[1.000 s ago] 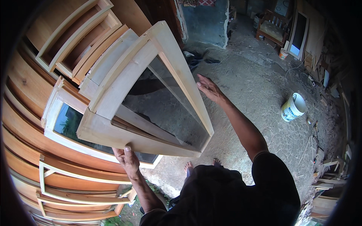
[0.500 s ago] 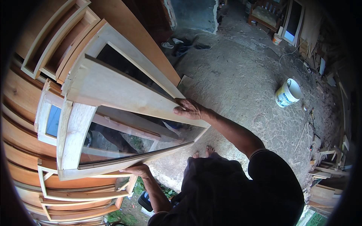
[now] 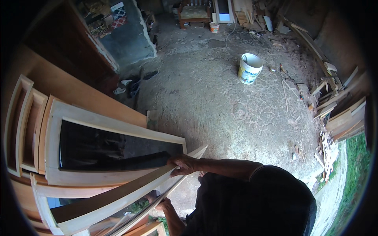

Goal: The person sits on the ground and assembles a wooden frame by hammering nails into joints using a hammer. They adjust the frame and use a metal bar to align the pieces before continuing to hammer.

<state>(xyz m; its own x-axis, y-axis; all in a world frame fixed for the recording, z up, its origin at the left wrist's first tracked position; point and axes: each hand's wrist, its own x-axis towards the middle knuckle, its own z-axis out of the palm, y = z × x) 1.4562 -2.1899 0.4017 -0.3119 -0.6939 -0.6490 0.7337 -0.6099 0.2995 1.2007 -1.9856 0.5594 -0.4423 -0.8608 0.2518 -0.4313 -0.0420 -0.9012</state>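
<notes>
I hold a pale wooden window frame [image 3: 118, 200] with glass in it, tilted and seen nearly along its edge. My right hand [image 3: 183, 165] grips its upper long rail. My left hand [image 3: 163, 204] is curled around the lower long rail, closer to my body; its fingers partly show through the glass. Just beyond the held piece, a second glazed frame [image 3: 122, 129] with dark glass leans in the stack. The held frame's near-left end runs out toward the lower rim of the picture.
Along the left stand more wooden frames [image 3: 29, 126] and a long brown board [image 3: 84, 86]. A white bucket [image 3: 249, 70] stands on the rough concrete floor [image 3: 197, 98]. Footwear [image 3: 134, 84] lies near the doorway. Wood scraps [image 3: 334, 102] pile up at the right; a chair [image 3: 195, 13] is at the back.
My view has swung, so floor and bucket appear farther left and higher. The held frame has turned from broad face to nearly edge-on and sits lower in view; both hands still hold it.
</notes>
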